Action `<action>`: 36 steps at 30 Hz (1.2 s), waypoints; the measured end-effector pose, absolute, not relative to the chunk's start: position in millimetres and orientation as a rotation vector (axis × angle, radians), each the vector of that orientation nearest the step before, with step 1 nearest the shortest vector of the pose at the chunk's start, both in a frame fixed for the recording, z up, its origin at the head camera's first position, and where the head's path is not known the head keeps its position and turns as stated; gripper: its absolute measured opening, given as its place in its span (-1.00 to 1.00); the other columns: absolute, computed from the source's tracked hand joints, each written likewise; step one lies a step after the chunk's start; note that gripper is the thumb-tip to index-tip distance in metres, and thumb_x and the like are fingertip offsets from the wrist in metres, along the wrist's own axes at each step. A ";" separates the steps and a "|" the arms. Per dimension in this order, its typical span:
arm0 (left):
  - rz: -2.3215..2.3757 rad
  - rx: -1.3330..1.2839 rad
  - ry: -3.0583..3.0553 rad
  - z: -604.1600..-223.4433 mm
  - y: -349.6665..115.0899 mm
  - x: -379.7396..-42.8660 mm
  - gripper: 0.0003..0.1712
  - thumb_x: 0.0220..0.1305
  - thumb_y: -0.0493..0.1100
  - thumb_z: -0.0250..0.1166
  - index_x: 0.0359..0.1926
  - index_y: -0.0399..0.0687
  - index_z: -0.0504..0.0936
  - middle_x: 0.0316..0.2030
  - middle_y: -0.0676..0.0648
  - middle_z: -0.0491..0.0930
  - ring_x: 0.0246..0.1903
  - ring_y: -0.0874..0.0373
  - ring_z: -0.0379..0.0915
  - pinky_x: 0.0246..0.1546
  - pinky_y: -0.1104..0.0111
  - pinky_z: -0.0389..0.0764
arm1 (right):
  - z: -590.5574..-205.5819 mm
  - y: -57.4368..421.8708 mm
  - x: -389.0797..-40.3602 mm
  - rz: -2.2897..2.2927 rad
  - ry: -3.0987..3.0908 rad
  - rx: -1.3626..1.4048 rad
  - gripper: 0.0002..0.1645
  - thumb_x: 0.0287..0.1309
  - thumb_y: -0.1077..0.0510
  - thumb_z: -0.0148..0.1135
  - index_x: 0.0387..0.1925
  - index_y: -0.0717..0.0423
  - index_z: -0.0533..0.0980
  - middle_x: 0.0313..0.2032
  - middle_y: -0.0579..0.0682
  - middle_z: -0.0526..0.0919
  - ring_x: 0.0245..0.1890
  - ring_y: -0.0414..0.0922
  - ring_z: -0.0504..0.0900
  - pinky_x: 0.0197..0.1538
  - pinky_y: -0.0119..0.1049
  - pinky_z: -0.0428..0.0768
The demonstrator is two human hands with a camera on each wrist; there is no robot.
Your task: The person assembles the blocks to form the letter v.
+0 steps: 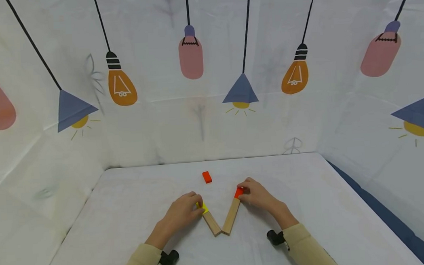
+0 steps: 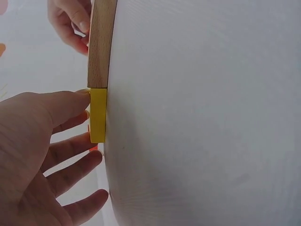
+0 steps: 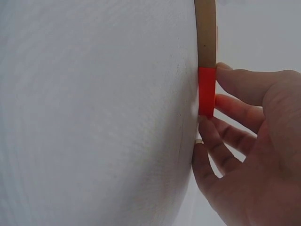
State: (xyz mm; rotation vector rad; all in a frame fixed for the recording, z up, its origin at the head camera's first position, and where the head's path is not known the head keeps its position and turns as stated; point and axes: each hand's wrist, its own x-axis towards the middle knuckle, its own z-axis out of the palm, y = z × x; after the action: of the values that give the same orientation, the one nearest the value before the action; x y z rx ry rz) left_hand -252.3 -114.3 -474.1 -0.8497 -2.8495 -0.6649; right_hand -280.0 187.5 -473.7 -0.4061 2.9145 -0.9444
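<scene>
Two plain wooden blocks, a left one (image 1: 212, 223) and a right one (image 1: 231, 217), lie on the white table in a V, their near ends meeting. At the far end of the left one sits a small yellow block (image 2: 98, 115), which my left hand (image 1: 182, 211) pinches between thumb and fingers. My right hand (image 1: 261, 196) likewise pinches a small red block (image 3: 207, 92), set end to end with the right wooden block. In the right wrist view, the other fingertips reach past the red block's end, close to the tabletop.
Another red block (image 1: 207, 177) lies loose farther back on the table (image 1: 135, 194), between and beyond both hands. A white sheet (image 1: 211, 128) printed with hanging lamps stands behind the table and along its sides. Blue cloth (image 1: 381, 215) shows past the right edge.
</scene>
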 end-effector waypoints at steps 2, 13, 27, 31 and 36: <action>-0.664 -0.848 -2.848 -475.3 -114.5 -252.7 -0.86 0.21 -0.01 0.40 -0.29 0.13 0.62 -0.30 0.16 0.56 -0.35 0.30 0.39 -0.29 0.37 0.51 | -473.6 186.7 -280.4 -0.944 2.911 -0.385 -0.60 0.15 0.20 0.39 0.05 0.17 0.61 -0.21 -0.05 0.52 -0.16 -0.15 0.49 0.07 -0.16 0.53; -0.688 -0.849 -2.844 -476.5 -115.3 -253.0 -0.86 0.22 -0.04 0.40 -0.23 0.11 0.63 -0.26 0.14 0.59 -0.29 0.28 0.44 -0.19 0.31 0.56 | -476.3 185.6 -282.5 -0.932 2.923 -0.366 -0.61 0.14 0.20 0.39 0.03 0.14 0.62 -0.22 -0.07 0.51 -0.17 -0.17 0.49 0.07 -0.17 0.54; -0.696 -0.849 -2.840 -476.7 -115.8 -251.3 -0.85 0.23 -0.03 0.38 -0.19 0.13 0.65 -0.26 0.14 0.60 -0.28 0.29 0.45 -0.16 0.30 0.57 | -477.0 184.9 -281.6 -0.910 2.927 -0.359 -0.61 0.16 0.18 0.38 0.04 0.14 0.62 -0.21 -0.08 0.52 -0.15 -0.16 0.50 0.10 -0.14 0.54; -0.695 -0.848 -2.844 -476.7 -115.0 -251.6 -0.86 0.24 -0.05 0.38 -0.19 0.13 0.65 -0.24 0.13 0.61 -0.27 0.28 0.45 -0.15 0.28 0.58 | -476.7 185.2 -281.1 -0.907 2.929 -0.366 -0.61 0.16 0.19 0.38 0.04 0.14 0.62 -0.21 -0.08 0.51 -0.16 -0.16 0.49 0.09 -0.14 0.54; -0.709 -0.845 -2.859 -473.7 -113.7 -250.7 -0.86 0.24 -0.06 0.38 -0.18 0.13 0.65 -0.23 0.11 0.61 -0.25 0.27 0.45 -0.13 0.26 0.58 | -476.3 185.4 -280.6 -0.917 2.931 -0.374 -0.61 0.15 0.21 0.38 0.04 0.15 0.62 -0.23 -0.07 0.51 -0.17 -0.16 0.49 0.08 -0.15 0.54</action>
State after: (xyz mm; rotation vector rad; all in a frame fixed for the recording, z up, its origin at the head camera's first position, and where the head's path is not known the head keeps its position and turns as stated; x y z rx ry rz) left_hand -250.7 -113.7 -473.7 -0.8445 -2.8588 -0.7087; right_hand -280.6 185.4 -476.3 -0.3743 2.9311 -0.9174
